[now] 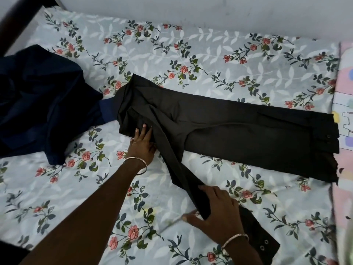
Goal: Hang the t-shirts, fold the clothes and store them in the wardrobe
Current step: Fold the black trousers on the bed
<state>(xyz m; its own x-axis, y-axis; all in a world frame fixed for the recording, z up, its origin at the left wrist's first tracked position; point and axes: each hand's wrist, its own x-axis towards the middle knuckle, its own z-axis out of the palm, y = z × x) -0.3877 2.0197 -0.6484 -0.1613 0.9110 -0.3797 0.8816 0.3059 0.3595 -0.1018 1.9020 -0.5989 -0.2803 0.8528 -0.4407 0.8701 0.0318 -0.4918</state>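
Surface: bed with floral sheet [191, 44], pale wall [191, 8] along top of frame, dark bed frame [17, 18] in upper left corner.
Task item: black garment [248, 127] lay spread across centre to right of frame, flat on the sheet; one long narrow part ran down toward lower right.
Left hand: left hand [142, 145] lay at centre, fingers straight and pressed flat on the bunched end of the black garment, holding nothing.
Right hand: right hand [217, 209] at lower centre-right gripped the narrow part, fingers over it, thumb on the other side.
Other clothes: navy garment [38, 102] heaped at left, its edge touching the black one.
Right edge: pink patterned cloth [345, 92], the black garment's far end lying on it.
Handling: looked light, soft, limp; likely to crease and slide on the sheet. Best taken at seams, hems or the buttoned ends, then smoothed flat with a palm before each fold.
Hidden/unclear: garment type unclear, trousers or sleeved top, dark fabric hid the seams. Lower end of the narrow part cut off by bottom of frame. Frayed-looking edge at right was blurred. No wardrobe or hangers in view.
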